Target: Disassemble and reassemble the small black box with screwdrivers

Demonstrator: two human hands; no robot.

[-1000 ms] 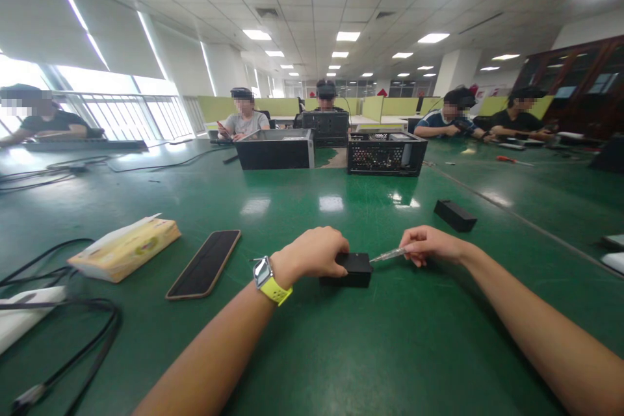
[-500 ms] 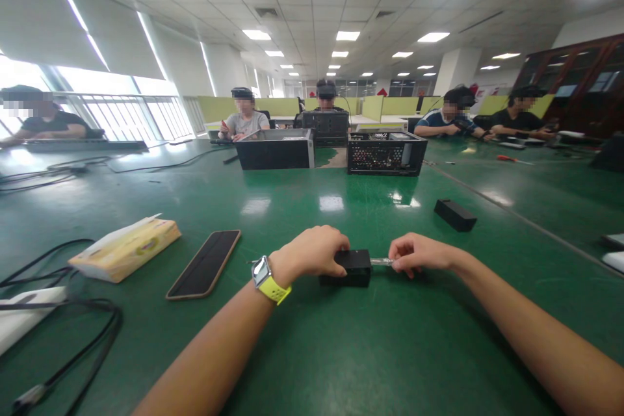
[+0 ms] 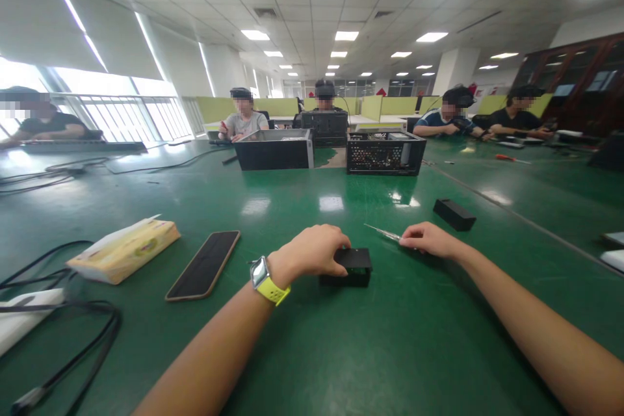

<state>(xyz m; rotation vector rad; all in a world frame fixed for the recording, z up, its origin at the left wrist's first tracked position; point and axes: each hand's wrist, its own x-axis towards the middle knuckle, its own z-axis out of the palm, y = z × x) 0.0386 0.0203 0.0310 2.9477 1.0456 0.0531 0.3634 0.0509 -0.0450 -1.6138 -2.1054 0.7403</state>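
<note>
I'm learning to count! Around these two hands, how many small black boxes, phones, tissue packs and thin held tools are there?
Small black boxes: 2, one gripped by the left hand, one beyond the right hand
Phone: 1
Tissue pack: 1
Thin held tool: 1, in the right hand
Total: 5

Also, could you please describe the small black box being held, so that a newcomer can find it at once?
On the green table, look right of the phone to the watch with the yellow band. Just right of it, the left grip holds the small black box. Unlike the similar black box farther right, which lies untouched, this one is held.
</note>
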